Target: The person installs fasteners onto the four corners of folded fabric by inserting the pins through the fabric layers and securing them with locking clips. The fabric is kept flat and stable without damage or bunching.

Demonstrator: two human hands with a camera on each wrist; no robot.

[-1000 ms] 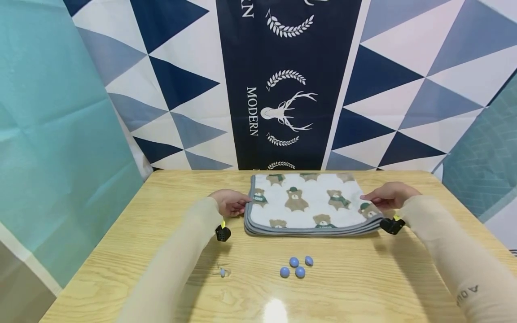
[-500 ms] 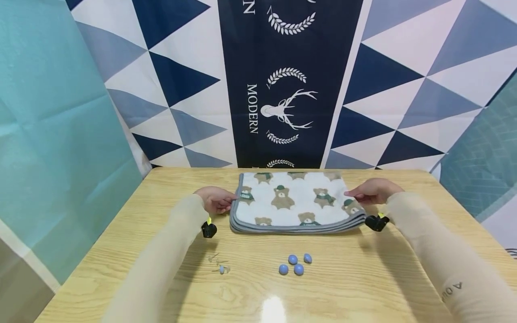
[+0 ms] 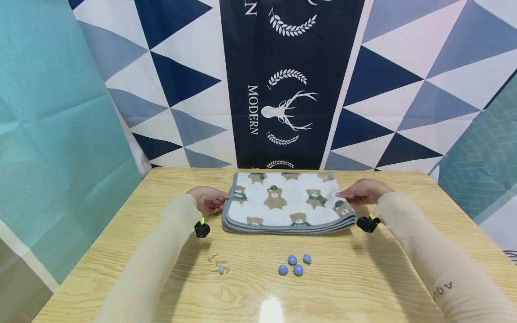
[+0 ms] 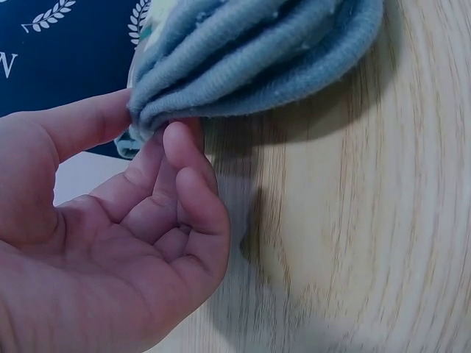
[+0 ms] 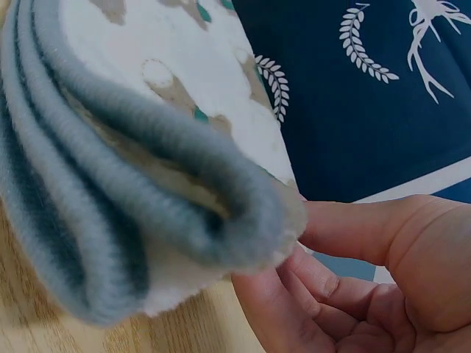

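Note:
A folded white blanket with brown bears and a grey edging lies toward the back of the table, its layers stacked. My left hand pinches its left side; in the left wrist view the thumb and fingers of that hand squeeze the grey bound layers together. On the opposite side my right hand holds the blanket's right edge between thumb and fingers. The right wrist view shows the right hand gripping the folded corner, thumb on top and fingers below.
Several blue round pieces sit on the wooden table in front of the blanket. Left of them lie several small thin pin-like pieces, one with a blue head. A patterned curtain hangs behind the table's back edge.
Both hands have moved left together, carrying the folded blanket left between them. The blue pieces and the pins stay on the table; more of the pins shows now.

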